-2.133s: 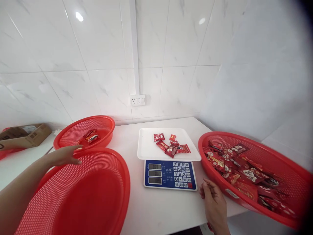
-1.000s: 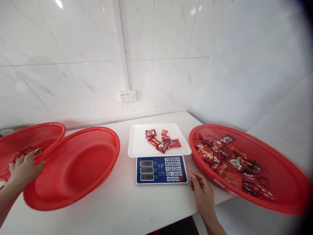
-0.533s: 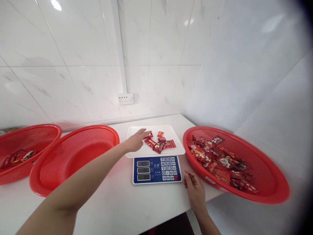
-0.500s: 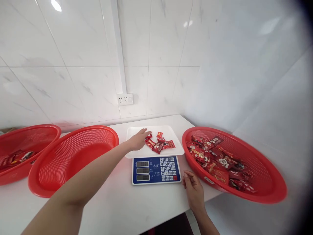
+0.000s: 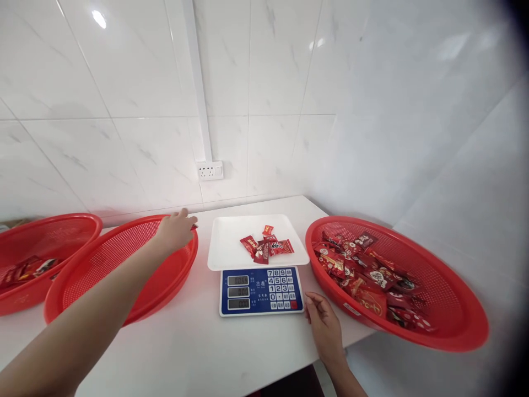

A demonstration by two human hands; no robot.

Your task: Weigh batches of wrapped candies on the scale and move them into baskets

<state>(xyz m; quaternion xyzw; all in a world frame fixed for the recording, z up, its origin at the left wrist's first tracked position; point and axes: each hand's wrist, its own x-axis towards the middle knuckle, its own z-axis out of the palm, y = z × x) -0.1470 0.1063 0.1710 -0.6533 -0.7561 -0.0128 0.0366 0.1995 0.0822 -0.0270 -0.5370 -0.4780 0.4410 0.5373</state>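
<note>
I have my left hand [image 5: 180,227] pinching a mostly hidden red packet [image 5: 194,226] over the middle oval red plastic basket [image 5: 103,253], my right hand [image 5: 324,325] curled beside the blue-and-white scale [image 5: 260,295]

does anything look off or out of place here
The right-hand basket looks a bit precarious: its outer end appears to stick out past the edge of the table. Its red packets lie inside, and nothing looks spilled or damaged.
</note>
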